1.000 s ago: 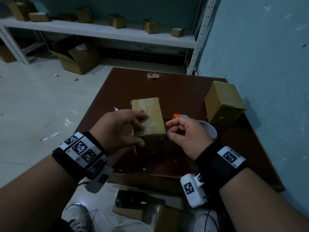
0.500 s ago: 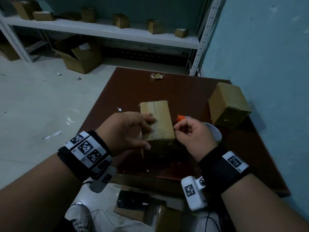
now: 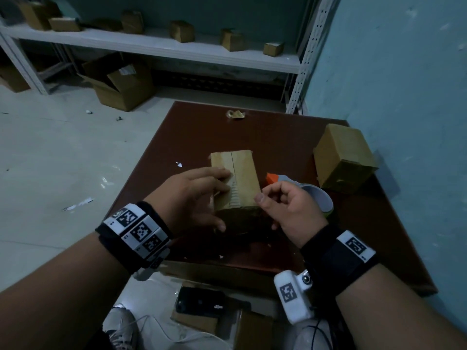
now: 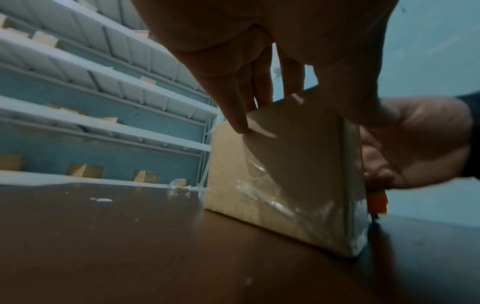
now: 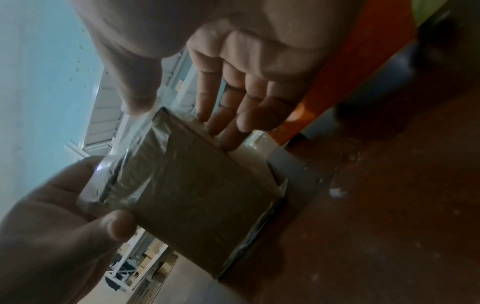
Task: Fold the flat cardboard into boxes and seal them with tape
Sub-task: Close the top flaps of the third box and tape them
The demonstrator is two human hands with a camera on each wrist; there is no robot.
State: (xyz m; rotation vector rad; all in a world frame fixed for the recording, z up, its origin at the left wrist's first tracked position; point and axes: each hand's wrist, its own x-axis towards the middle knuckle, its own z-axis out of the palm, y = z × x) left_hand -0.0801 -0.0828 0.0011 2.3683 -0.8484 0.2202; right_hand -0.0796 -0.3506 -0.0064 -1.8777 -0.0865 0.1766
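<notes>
A small taped cardboard box (image 3: 242, 173) stands on the brown table (image 3: 192, 137). My left hand (image 3: 202, 195) holds it, fingers laid over the top seam and thumb against the dark near face. In the left wrist view those fingers (image 4: 239, 115) reach the top edge of the box (image 4: 285, 174), whose side carries wrinkled clear tape. My right hand (image 3: 275, 198) hovers at the box's right near corner, fingers loosely bent and holding nothing. In the right wrist view its fingertips (image 5: 233, 127) touch the box (image 5: 202, 197). An orange and white tape dispenser (image 3: 313, 193) lies behind the right hand.
A second closed box (image 3: 343, 157) sits by the blue wall at the table's right edge. A crumpled tape scrap (image 3: 236, 114) lies at the far edge. Beyond stand a white shelf (image 3: 156, 44) with several small boxes and an open carton (image 3: 121, 84). A phone (image 3: 199, 301) lies below the near edge.
My left fingers have flattened out along the box top. The right hand has opened a little beside the near right corner. The box stays in place.
</notes>
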